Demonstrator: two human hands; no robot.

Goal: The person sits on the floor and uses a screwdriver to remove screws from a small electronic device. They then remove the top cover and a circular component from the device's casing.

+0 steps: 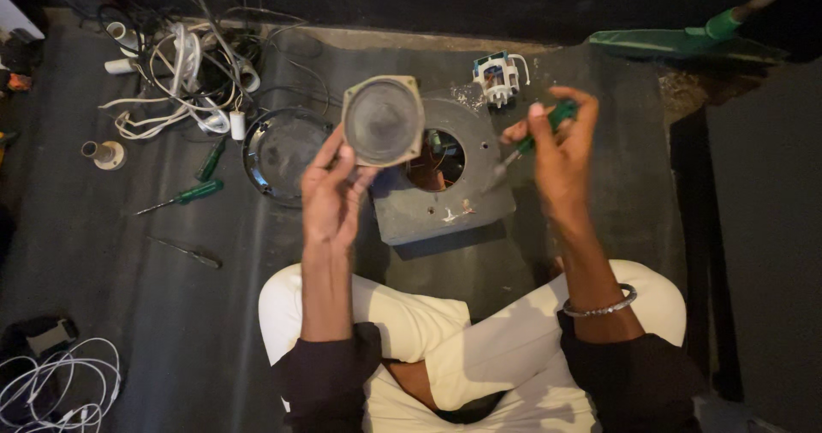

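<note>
Grey speaker box (428, 215) on the floor before my crossed legs (round hole showing wires), my left hand (330, 197) raised, fingers gripping the speaker (383, 121) above it, my right hand (561, 155) pinching a green screwdriver (535, 137).

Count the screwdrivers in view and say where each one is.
4: green-handled screwdriver in the right hand; two green-handled ones on the dark mat left of the black round grille; a dark one below. Cables may hide more.

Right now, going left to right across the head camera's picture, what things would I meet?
White cable tangle → green screwdriver → round grille → speaker in left hand → small motor → right hand → broom.
</note>
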